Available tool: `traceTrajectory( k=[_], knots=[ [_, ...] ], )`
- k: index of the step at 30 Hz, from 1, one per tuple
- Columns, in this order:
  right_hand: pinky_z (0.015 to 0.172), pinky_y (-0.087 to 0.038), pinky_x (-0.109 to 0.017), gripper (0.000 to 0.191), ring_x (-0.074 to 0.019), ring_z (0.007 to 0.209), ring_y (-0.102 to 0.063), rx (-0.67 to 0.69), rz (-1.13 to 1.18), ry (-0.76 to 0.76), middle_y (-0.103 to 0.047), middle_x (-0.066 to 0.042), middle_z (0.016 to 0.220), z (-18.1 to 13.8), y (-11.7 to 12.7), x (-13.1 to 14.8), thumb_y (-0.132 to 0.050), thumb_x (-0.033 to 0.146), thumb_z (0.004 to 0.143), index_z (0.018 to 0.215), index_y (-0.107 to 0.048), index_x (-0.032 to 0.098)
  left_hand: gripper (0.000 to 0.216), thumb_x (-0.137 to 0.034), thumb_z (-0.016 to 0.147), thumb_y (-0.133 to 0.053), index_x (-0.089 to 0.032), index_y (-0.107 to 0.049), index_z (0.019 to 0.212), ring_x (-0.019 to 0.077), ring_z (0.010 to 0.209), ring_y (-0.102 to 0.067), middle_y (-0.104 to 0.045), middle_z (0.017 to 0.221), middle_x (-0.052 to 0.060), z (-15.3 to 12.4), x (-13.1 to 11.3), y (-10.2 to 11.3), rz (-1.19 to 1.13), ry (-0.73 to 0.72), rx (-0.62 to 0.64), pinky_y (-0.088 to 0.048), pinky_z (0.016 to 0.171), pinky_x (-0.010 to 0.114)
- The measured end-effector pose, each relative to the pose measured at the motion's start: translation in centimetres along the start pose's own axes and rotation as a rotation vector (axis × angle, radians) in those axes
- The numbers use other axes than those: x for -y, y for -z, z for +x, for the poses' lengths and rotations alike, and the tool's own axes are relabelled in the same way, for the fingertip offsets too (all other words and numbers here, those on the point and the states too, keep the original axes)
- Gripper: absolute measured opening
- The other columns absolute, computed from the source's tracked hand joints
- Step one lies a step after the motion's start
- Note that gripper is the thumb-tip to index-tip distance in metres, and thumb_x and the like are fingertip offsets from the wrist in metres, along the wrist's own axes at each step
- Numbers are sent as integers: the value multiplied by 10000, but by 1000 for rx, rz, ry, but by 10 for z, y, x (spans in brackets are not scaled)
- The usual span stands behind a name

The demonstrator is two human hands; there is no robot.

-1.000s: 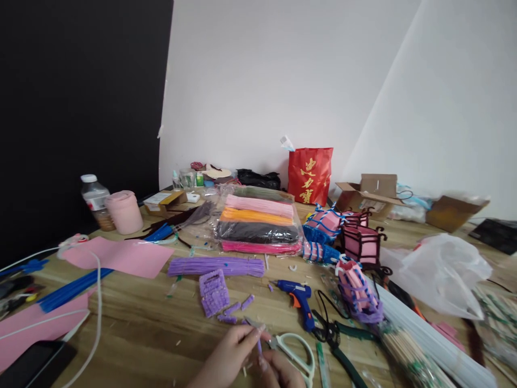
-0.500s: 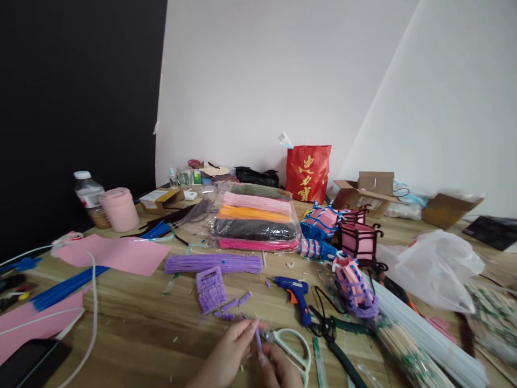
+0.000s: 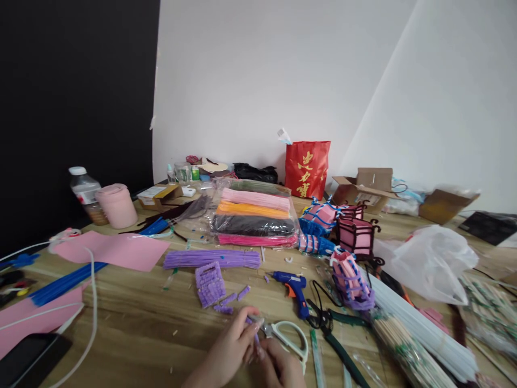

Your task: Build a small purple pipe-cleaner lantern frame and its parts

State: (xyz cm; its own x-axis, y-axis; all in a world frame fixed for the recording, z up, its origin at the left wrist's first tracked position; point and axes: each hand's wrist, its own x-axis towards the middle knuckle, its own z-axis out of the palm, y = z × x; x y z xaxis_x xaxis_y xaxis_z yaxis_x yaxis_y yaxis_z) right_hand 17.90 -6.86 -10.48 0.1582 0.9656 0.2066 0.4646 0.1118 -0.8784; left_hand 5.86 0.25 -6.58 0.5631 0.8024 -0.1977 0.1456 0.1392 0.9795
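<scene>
A short purple pipe cleaner (image 3: 257, 339) is pinched between my two hands at the bottom middle. My left hand (image 3: 228, 345) has its thumb and fingers closed on the upper part, which bends at the fingertips. Lower down, my right hand (image 3: 280, 362) grips the other end, its fingers partly hidden. White-handled scissors (image 3: 288, 325) lie just beyond the right hand. Ahead of my left hand are several short purple pieces (image 3: 229, 299) and a purple pipe-cleaner panel (image 3: 210, 285) with a rectangular opening. Behind them lies a bundle of purple pipe cleaners (image 3: 212, 258).
A blue glue gun (image 3: 298, 288) and green-handled pliers (image 3: 343, 355) lie to the right. Pink-panelled lanterns (image 3: 355, 237) stand behind them. Skewers (image 3: 404, 345) and a white plastic bag (image 3: 428, 264) are farther right. At left are pink sheets (image 3: 117, 250), a cable and a phone (image 3: 30, 358).
My left fingers have curled further around the pipe cleaner, and its top now bends at the fingertips. The right hand keeps its grip. The whole view has shifted slightly.
</scene>
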Motion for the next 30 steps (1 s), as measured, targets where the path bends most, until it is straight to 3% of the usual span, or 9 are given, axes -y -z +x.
traceTrajectory(
  k=[4,10,13,19,26,30],
  knots=[
    [619,-442,-214,478,-166,608,-583,26,11,44,-659,-44,639,2,6,4,-336,505,899,738,-664,197,388,-573,740,-528,-192,-453,746,78,364,-352,-437,391,-94,3,-5,0,-75,21,31,-259,426,206],
    [521,-405,-199,433,-161,562,-558,34,-47,-10,-623,-31,595,1,8,4,-374,494,888,752,-646,186,421,-559,636,-632,-156,-517,606,58,385,-314,-463,446,-60,6,-17,6,-50,55,-104,-196,407,210],
    [552,-415,-206,436,-161,580,-552,1,-2,-20,-628,-38,623,1,7,4,-361,489,897,768,-641,180,471,-597,677,-563,-129,-583,624,63,397,-339,-511,509,-28,6,-19,7,-39,37,-74,-210,405,215],
    [623,-426,-206,403,-158,635,-571,21,74,-1,-642,-39,664,1,7,6,-367,450,911,746,-618,181,542,-617,693,-534,-110,-623,865,78,401,-376,-508,469,-48,3,-14,1,-90,98,41,-232,410,205],
    [636,-435,-203,379,-163,660,-596,36,19,30,-665,-35,693,1,9,11,-388,449,903,780,-646,199,477,-565,640,-647,-103,-675,751,57,403,-334,-466,442,-56,1,-16,9,-151,162,18,-212,421,197],
    [572,-425,-191,397,-152,593,-582,5,-53,46,-645,-23,629,0,10,14,-386,468,900,768,-645,198,358,-447,589,-757,-112,-703,703,65,517,-427,-563,581,-9,-5,-18,14,-399,248,20,-324,510,175]
  ],
)
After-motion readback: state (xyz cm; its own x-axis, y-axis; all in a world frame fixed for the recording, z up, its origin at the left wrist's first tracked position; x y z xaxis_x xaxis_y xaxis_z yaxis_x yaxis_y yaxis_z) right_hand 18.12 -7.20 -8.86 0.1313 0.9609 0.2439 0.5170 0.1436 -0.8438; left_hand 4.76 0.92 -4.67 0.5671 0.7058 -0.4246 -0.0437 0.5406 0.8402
